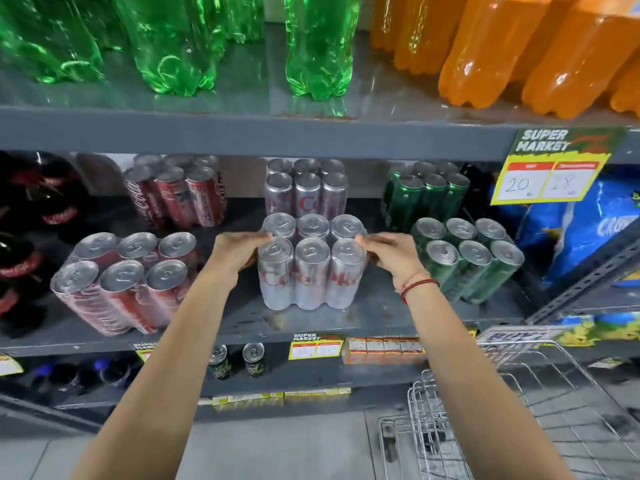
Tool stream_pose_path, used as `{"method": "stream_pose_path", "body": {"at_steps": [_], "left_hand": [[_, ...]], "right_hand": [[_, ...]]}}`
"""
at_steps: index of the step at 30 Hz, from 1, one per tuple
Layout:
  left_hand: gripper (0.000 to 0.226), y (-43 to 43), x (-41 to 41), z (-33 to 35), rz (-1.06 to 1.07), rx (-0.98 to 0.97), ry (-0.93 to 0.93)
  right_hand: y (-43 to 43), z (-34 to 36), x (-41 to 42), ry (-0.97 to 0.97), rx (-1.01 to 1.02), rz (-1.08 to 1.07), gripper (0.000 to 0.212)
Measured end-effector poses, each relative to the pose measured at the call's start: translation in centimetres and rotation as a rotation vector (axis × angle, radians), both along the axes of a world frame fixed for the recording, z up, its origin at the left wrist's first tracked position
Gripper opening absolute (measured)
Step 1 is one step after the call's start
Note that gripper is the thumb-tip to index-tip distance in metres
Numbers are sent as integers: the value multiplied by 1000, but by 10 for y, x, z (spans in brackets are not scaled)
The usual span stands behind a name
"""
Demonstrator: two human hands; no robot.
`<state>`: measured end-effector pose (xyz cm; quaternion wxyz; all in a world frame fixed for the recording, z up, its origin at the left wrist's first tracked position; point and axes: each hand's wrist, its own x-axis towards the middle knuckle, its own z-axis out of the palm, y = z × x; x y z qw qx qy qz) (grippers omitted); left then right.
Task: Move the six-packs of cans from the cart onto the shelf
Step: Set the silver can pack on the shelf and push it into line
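A silver six-pack of cans (310, 271) stands upright near the front of the grey middle shelf (374, 317). My left hand (235, 252) grips its left side and my right hand (393, 256) grips its right side. Behind it stands another silver six-pack (306, 188). Two red six-packs, one at the front left (121, 282) and one behind (176, 195), sit to the left. Two green six-packs, front (467, 258) and back (426, 195), sit to the right. The wire cart (519, 410) is at the lower right; no packs show in its visible part.
Green bottles (166, 43) and orange bottles (519, 46) fill the shelf above. Dark cola bottles (31, 216) stand at the far left, blue bags (581, 230) at the right. A price tag (554, 168) hangs from the upper shelf edge. Loose cans (254, 358) sit on the lower shelf.
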<state>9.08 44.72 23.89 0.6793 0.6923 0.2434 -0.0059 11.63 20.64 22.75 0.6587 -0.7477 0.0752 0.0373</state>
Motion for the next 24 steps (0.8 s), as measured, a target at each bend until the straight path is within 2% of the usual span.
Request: {"method": "stream_pose_path", "body": {"at_steps": [2, 5, 6, 8, 10, 12, 13, 17, 24], "left_hand": [[7, 0, -7, -7, 1, -13, -55], [25, -1, -32, -37, 83, -69, -169], [29, -3, -42, -50, 73, -48, -211], [38, -3, -57, -80, -75, 90, -254], [69, -6, -62, -106, -259, 292, -192], [99, -12, -60, -119, -308, 396, -132], [103, -15, -58, -123, -288, 408, -122], [101, -19, -53, -127, -229, 505, -136], [98, -18, -55, -128, -203, 489, -153]], "right_hand": [[-1, -3, -7, -17, 74, 22, 19], [-10, -28, -22, -36, 93, 85, 19], [-13, -42, -27, -35, 65, 125, 28], [-17, -70, -34, -10, -63, 235, 56], [-13, -89, -39, -11, -229, 323, 78], [-7, -99, -39, -52, -320, 311, 82], [-5, -103, -38, -82, -366, 290, 81], [-1, -112, -37, -155, -488, 237, 85], [-5, -113, -49, -171, -426, 250, 87]]}}
